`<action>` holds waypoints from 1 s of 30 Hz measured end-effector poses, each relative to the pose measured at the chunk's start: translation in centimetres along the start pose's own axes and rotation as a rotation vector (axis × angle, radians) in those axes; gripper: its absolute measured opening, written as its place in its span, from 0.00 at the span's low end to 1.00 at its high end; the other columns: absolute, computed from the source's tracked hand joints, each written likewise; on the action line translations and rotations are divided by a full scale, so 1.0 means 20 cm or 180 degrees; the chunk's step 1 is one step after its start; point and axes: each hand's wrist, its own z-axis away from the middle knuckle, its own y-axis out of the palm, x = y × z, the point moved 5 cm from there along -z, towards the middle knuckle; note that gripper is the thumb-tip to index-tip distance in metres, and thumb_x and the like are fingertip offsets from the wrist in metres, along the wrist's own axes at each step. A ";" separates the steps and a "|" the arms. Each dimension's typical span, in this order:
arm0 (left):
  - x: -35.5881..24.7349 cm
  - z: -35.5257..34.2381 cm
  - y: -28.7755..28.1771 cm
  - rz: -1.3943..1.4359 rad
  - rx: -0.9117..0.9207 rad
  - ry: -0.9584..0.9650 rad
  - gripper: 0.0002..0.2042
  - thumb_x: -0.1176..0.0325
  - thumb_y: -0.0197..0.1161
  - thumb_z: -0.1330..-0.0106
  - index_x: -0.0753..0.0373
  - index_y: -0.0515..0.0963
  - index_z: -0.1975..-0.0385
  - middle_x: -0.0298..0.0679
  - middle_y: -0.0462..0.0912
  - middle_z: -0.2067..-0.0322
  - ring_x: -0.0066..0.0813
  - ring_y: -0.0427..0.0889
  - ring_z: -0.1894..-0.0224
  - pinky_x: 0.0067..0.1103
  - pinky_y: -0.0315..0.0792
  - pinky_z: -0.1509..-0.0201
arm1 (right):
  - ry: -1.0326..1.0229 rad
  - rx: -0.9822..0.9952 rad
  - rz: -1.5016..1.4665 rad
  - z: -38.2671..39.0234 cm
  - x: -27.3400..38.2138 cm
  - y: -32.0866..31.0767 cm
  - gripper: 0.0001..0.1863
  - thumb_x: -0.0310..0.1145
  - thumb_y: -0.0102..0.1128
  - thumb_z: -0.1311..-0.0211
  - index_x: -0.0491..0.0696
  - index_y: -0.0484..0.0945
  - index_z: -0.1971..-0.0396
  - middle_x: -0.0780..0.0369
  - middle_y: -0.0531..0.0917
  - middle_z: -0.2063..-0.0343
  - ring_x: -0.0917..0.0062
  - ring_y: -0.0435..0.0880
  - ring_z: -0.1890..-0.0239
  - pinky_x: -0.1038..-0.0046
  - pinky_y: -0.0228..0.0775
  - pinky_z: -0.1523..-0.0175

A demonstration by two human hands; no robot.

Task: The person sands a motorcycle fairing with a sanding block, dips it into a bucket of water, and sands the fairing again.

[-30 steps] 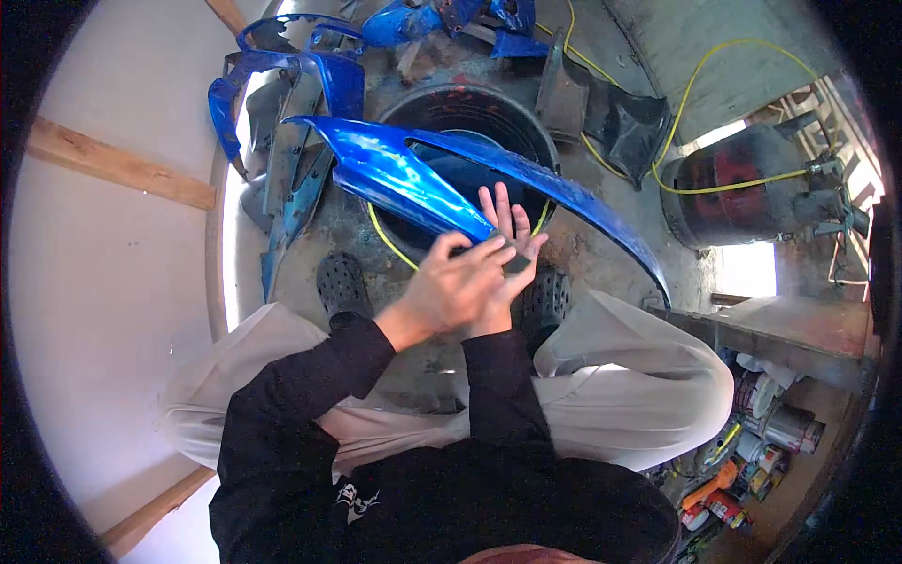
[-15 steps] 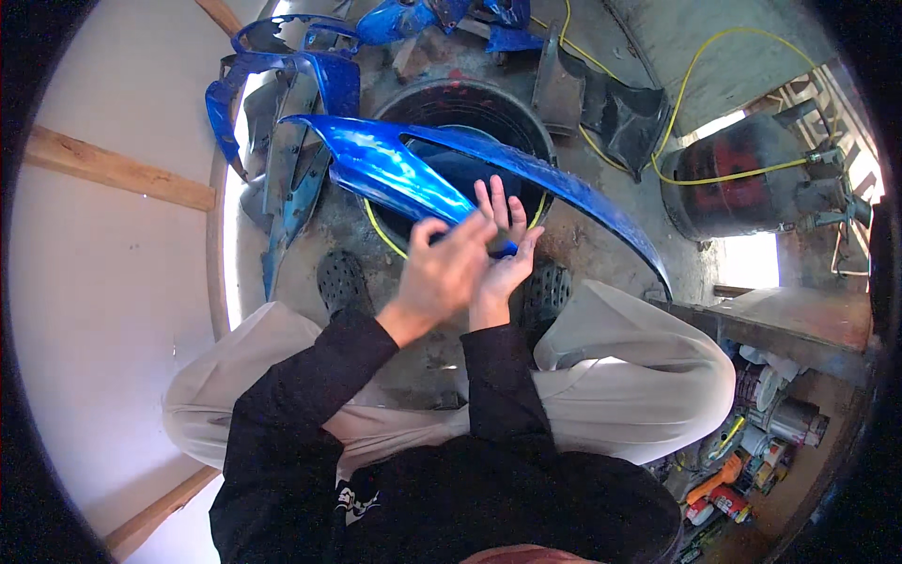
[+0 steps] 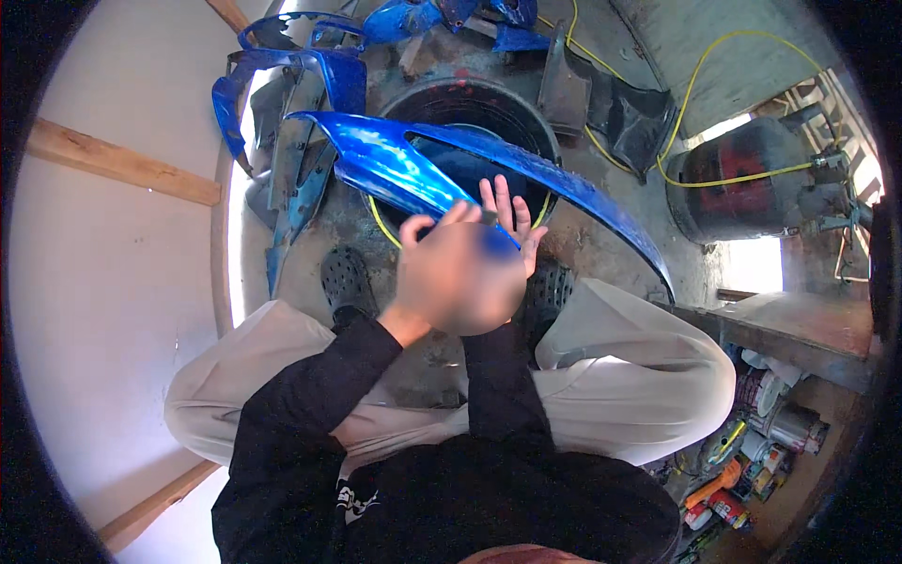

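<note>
A glossy blue plastic fairing panel (image 3: 376, 160), with a long curved strip reaching down to the right, lies across the dark round tub (image 3: 470, 92). Its narrow lower end is at my hands. My right hand (image 3: 515, 226) is behind that end, fingers stretched up and apart. My left hand (image 3: 437, 268) is over the same end, fingers curled at a small dark piece (image 3: 489, 216) that I cannot make out. A blurred patch hides much of both hands, so their exact contact with the panel is unclear.
More blue panels (image 3: 343, 80) and dark plastic parts (image 3: 620, 122) lie around the tub. A tank (image 3: 728, 183) with a yellow hose stands at right, above a wooden shelf (image 3: 799, 329) with cans beneath. My feet and bent legs flank my hands; a white wall (image 3: 113, 282) is at left.
My left hand has shifted back and forth over the panel's narrow end, its fingertips now a little higher than a second ago. The panel has risen slightly. My right hand's fingers stay spread.
</note>
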 end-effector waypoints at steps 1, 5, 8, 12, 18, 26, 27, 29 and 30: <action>-0.07 0.04 0.01 0.0204 0.0030 0.0081 0.11 0.73 0.60 0.31 0.63 0.81 0.51 0.36 0.87 0.48 0.30 0.83 0.41 0.37 0.65 0.40 | 0.0023 0.0009 0.0160 0.00 -0.01 -0.01 0.35 0.63 0.36 0.23 0.45 0.72 0.41 0.39 0.63 0.29 0.42 0.62 0.27 0.42 0.47 0.23; -0.07 0.02 -0.02 0.0360 0.0079 0.0227 0.11 0.73 0.58 0.30 0.62 0.82 0.50 0.36 0.87 0.48 0.28 0.83 0.41 0.36 0.63 0.41 | -0.0032 0.0146 0.0391 0.00 -0.01 0.00 0.34 0.61 0.37 0.22 0.43 0.71 0.42 0.39 0.64 0.29 0.42 0.62 0.27 0.43 0.46 0.22; 0.16 -0.05 -0.07 0.0020 -0.0188 -0.0383 0.11 0.73 0.54 0.26 0.64 0.81 0.49 0.37 0.87 0.47 0.30 0.83 0.41 0.36 0.64 0.42 | 0.0003 0.0016 0.0037 0.01 0.01 0.02 0.34 0.61 0.37 0.22 0.43 0.71 0.42 0.38 0.63 0.29 0.41 0.61 0.26 0.43 0.44 0.21; -0.12 0.04 0.02 0.0300 0.0121 0.0182 0.14 0.71 0.54 0.26 0.64 0.80 0.45 0.40 0.85 0.43 0.31 0.82 0.40 0.36 0.64 0.39 | 0.0031 0.0152 0.0062 -0.02 -0.02 -0.03 0.34 0.62 0.38 0.23 0.43 0.73 0.43 0.37 0.63 0.29 0.41 0.61 0.26 0.42 0.44 0.21; 0.20 -0.07 -0.08 -0.0184 0.0054 -0.0120 0.13 0.73 0.51 0.23 0.63 0.81 0.47 0.38 0.86 0.45 0.29 0.83 0.45 0.33 0.63 0.40 | -0.0018 -0.0005 0.0058 0.01 0.02 -0.01 0.36 0.63 0.38 0.23 0.43 0.72 0.41 0.38 0.62 0.29 0.41 0.60 0.26 0.43 0.46 0.22; -0.13 0.04 0.01 0.0608 0.0123 0.0548 0.11 0.72 0.60 0.32 0.64 0.82 0.52 0.41 0.85 0.47 0.35 0.83 0.47 0.37 0.68 0.42 | 0.0165 0.0447 -0.0311 -0.02 -0.06 -0.07 0.35 0.64 0.38 0.24 0.46 0.73 0.43 0.39 0.63 0.29 0.42 0.62 0.26 0.45 0.46 0.22; -0.12 0.04 0.02 0.0559 0.0120 0.0621 0.11 0.71 0.60 0.31 0.64 0.82 0.52 0.40 0.86 0.47 0.33 0.83 0.45 0.36 0.68 0.42 | 0.0122 0.0398 -0.0153 -0.02 -0.05 -0.07 0.35 0.64 0.38 0.24 0.46 0.73 0.42 0.39 0.63 0.29 0.42 0.62 0.27 0.45 0.47 0.22; 0.00 0.00 -0.03 0.0303 0.0113 0.0494 0.11 0.71 0.58 0.28 0.63 0.82 0.51 0.39 0.86 0.47 0.31 0.83 0.44 0.35 0.66 0.41 | 0.0101 -0.0118 0.0245 0.02 -0.03 -0.01 0.35 0.64 0.38 0.24 0.46 0.72 0.41 0.39 0.63 0.29 0.42 0.62 0.27 0.44 0.49 0.23; 0.09 -0.06 -0.07 0.0123 0.0089 0.0325 0.11 0.71 0.56 0.27 0.62 0.82 0.51 0.38 0.87 0.48 0.31 0.83 0.45 0.35 0.65 0.41 | 0.0064 -0.0141 0.0265 0.01 -0.01 -0.01 0.35 0.64 0.38 0.24 0.46 0.72 0.41 0.39 0.63 0.29 0.42 0.62 0.27 0.44 0.49 0.23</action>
